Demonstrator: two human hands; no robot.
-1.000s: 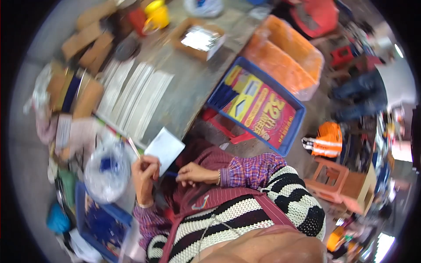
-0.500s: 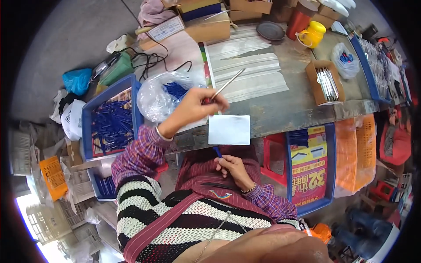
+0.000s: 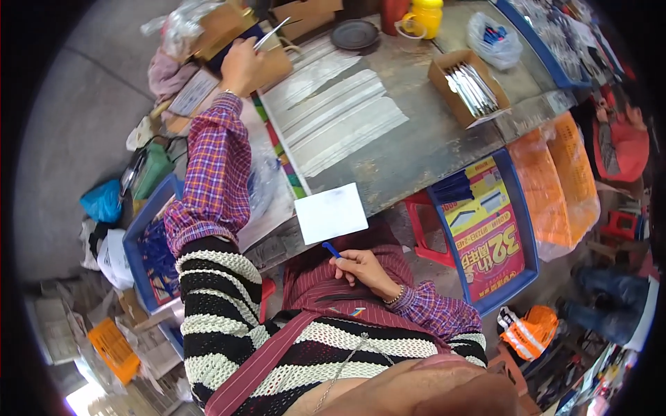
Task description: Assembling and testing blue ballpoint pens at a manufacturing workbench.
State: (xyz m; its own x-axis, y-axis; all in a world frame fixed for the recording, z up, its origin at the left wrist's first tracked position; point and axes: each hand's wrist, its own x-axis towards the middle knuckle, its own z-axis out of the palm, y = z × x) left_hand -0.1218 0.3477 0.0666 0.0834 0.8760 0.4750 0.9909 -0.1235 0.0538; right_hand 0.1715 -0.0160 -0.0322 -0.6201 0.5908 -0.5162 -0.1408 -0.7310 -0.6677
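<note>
Holding one blue pen-like piece [image 3: 331, 249], lower centre: right hand [image 3: 366, 270], grip closed on it. Upper left: left hand [image 3: 239, 66] at a slim pale rod [image 3: 272, 33]; whether grasped, I cannot tell from here. Progress, my judgement: one piece in hand, finished share unclear; more blue pieces [image 3: 451, 187] in the right-side tray [image 3: 517, 208]. Around: white block [image 3: 331, 213], pen carton [image 3: 449, 97]. Obstruction: plaid sleeve [image 3: 215, 159] partly hides the left tray [image 3: 146, 218].
</note>
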